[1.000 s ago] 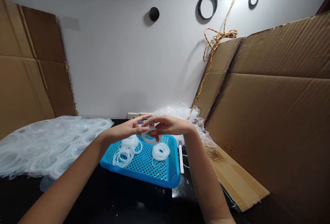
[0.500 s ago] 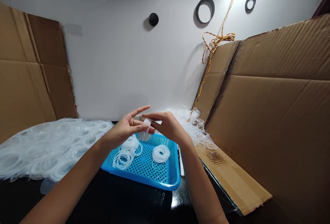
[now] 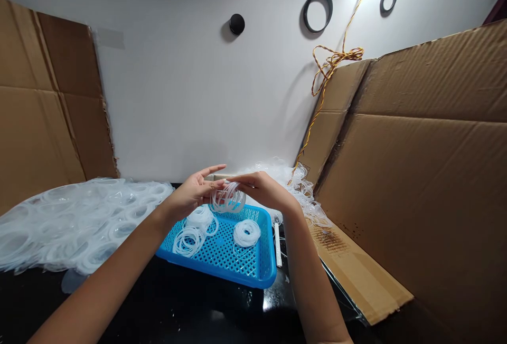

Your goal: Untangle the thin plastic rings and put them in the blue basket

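Both hands meet above the far side of a blue perforated basket (image 3: pixel 222 276). A bunch of thin translucent white rings (image 3: pixel 227 202) hangs between them. My left hand (image 3: pixel 196 192) pinches the rings with thumb and fingers, its index finger stretched out. From the right, my right hand (image 3: pixel 263 190) has its fingers closed on the top of the same rings. Inside the basket lie a coil of white rings (image 3: pixel 246 233) on the right and two overlapping bundles (image 3: pixel 189 241) on the left.
A large heap of translucent ring sheets (image 3: pixel 79 222) lies at left. Tangled white scraps (image 3: pixel 307 196) are behind at right, near a white stick (image 3: pixel 278 244). Cardboard (image 3: pixel 428 164) stands on both sides. A yellow twisted cord (image 3: pixel 317 112) hangs by the wall.
The rings between my hands have fanned out from a tight bunch into a wider, looser spread. My right hand has shifted slightly right.
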The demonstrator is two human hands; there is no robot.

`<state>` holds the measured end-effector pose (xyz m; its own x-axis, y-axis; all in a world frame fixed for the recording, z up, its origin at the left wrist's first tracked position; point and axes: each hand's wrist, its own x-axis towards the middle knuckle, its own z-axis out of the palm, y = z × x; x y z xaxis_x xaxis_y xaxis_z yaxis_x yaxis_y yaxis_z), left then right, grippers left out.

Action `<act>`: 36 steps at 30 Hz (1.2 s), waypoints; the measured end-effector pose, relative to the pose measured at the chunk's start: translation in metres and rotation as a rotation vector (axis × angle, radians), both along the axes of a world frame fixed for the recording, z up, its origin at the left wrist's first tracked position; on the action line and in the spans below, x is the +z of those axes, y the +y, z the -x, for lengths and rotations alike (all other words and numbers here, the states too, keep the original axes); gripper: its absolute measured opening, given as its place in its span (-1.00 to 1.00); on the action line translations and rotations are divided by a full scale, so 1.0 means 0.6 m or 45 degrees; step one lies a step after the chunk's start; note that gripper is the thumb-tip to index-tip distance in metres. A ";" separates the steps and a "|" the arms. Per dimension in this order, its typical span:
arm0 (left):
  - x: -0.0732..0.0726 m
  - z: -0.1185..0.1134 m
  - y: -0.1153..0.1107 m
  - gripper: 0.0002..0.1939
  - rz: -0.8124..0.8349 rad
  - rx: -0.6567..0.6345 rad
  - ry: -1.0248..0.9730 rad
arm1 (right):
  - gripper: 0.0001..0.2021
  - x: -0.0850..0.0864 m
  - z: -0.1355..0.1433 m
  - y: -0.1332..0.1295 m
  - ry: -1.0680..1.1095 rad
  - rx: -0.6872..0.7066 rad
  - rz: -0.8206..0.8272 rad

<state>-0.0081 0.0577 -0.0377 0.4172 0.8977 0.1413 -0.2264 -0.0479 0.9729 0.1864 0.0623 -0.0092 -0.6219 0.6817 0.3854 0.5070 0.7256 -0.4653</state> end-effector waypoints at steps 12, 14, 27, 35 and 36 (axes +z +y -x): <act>-0.011 0.001 0.021 -0.60 0.184 0.007 -0.092 | -0.76 0.006 -0.060 0.031 -0.218 0.131 0.687; -0.014 0.000 0.023 -0.61 0.184 -0.003 -0.084 | -0.77 -0.005 -0.063 0.048 -0.316 0.123 0.767; -0.015 0.005 0.026 -0.61 0.118 -0.009 -0.090 | -0.80 -0.022 -0.077 0.079 -0.439 -0.092 0.606; -0.016 0.003 0.016 -0.50 -0.005 -0.113 0.008 | -0.76 -0.037 -0.077 0.092 -0.517 -0.225 0.717; -0.015 0.003 0.014 -0.47 -0.034 -0.125 0.016 | -0.72 -0.037 -0.076 0.093 -0.495 -0.272 0.674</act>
